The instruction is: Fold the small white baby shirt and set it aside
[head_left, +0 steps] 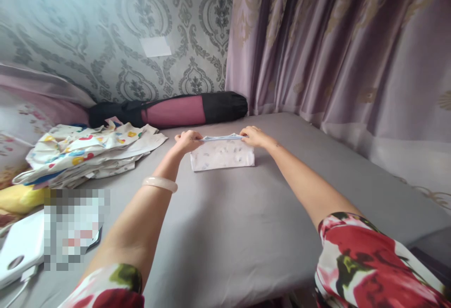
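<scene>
A folded white cloth (pixel 222 154) with a faint small print and a pale blue trimmed edge lies in the middle of the grey bed sheet (pixel 246 223). At the left end of its far edge, my left hand (pixel 189 141) pinches the blue trim. The fingers of my right hand (pixel 254 136) are closed on the other end of that edge. Between both hands the trim is drawn nearly straight. Fingertips are partly hidden by the cloth and by the hands themselves.
Patterned clothes (pixel 95 148) are piled on the left. A black and pink rolled bag (pixel 176 111) lies along the wall. A white power bank (pixel 23 247) with a cable sits at the lower left, beside a blurred-out item. Purple curtains (pixel 299 40) hang at the right.
</scene>
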{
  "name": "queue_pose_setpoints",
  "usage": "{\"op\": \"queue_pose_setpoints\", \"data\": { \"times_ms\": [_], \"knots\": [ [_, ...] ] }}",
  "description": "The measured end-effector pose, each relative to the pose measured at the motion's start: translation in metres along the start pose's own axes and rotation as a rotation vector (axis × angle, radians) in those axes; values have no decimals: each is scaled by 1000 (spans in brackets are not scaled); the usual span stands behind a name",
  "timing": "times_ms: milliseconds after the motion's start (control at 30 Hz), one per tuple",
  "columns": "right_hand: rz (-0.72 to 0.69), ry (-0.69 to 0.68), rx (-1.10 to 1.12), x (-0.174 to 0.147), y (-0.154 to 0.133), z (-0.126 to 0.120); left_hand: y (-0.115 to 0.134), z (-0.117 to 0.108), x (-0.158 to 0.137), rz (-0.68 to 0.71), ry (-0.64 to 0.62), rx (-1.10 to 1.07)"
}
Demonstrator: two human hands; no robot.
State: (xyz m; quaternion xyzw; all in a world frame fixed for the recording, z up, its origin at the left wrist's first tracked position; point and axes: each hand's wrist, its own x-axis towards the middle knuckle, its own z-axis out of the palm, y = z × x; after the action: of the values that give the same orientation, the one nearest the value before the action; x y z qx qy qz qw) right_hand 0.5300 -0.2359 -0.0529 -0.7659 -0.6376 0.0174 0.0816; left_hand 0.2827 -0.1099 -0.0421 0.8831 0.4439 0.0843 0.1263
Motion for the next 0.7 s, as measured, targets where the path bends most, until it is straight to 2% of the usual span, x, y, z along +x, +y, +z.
{"op": "queue_pose_setpoints", "data": {
  "times_ms": [167, 300, 367, 700],
  "knots": [
    [-11, 130, -14, -1, 2, -11, 5, -7, 4, 17, 147, -25],
    [-38, 343, -42, -1, 4, -2, 10, 0, 3, 23, 352, -29],
    [-74, 422, -63, -3, 4, 5, 10, 7, -1, 58, 410, -28],
    [-226, 462, -90, -41, 1, 26, -9, 37, -32, 270, 446, 30]
  ]
}}
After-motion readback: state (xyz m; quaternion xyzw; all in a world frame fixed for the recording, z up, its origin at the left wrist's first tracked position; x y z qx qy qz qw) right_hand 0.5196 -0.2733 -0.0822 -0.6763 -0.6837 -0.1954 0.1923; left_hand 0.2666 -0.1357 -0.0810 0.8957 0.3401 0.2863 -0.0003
